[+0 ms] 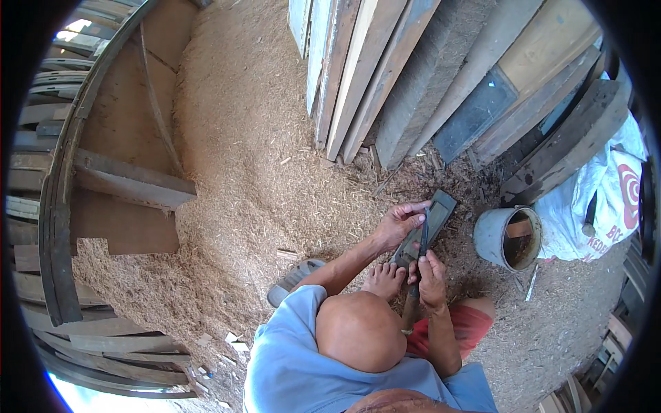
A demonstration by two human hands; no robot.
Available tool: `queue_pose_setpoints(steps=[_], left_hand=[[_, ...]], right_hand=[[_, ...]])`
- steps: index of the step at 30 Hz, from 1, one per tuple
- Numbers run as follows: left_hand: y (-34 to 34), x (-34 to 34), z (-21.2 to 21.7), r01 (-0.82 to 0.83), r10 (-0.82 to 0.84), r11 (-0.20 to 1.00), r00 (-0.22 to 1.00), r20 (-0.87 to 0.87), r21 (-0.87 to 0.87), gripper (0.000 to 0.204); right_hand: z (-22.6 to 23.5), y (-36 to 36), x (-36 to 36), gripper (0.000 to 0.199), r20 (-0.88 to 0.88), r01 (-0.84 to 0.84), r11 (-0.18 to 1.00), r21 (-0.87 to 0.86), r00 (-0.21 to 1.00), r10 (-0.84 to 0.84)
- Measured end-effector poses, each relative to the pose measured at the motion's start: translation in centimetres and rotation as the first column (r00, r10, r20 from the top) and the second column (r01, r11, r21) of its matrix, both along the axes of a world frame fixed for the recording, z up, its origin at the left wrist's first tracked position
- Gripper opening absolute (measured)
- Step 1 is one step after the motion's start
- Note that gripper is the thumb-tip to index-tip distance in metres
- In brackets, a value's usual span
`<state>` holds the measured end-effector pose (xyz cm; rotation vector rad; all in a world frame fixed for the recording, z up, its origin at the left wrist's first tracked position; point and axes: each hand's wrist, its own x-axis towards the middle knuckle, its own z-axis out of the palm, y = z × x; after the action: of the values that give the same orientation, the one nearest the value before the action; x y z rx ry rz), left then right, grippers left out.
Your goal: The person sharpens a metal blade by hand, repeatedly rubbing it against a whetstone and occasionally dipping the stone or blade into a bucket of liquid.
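Note:
A chisel (424, 234) with a narrow dark blade and a wooden handle (410, 311) lies lengthwise between my hands. My left hand (399, 226) pinches the blade near its far end, thumb against fingers. Closer to me, my right hand (432, 279) closes round the tool near where blade and handle meet. Under the blade is a grey-green flat block like a sharpening stone (443, 204), set on the ground and tilted away to the right. My bare foot (383, 281) is at its near end. The hands partly cover both blade and block.
A grey bucket (487, 237) with liquid and a wood piece stands to the right, beside a white sack (592, 213). Planks (413, 89) lean at the far side. Wood shavings (241, 172) cover the ground. A grey sandal (295, 281) lies left; a wooden frame (131, 180) stands farther left.

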<state>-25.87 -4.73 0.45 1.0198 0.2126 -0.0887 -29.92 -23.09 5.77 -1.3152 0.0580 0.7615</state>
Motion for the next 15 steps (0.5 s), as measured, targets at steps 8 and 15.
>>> queue_pose_setpoints(steps=[8,15], left_hand=[[0.2,2.6,0.2,0.013,-0.044,0.940,0.995,0.084,0.342,0.030],[-7.0,11.8,15.6,0.153,-0.595,0.433,0.789,0.154,0.888,0.009]], right_hand=[[-0.8,-1.8,0.1,0.036,0.135,0.072,0.995,-0.063,0.989,-0.063],[-3.6,-5.5,0.5,0.042,-0.051,0.148,0.971,-0.186,0.986,-0.160]])
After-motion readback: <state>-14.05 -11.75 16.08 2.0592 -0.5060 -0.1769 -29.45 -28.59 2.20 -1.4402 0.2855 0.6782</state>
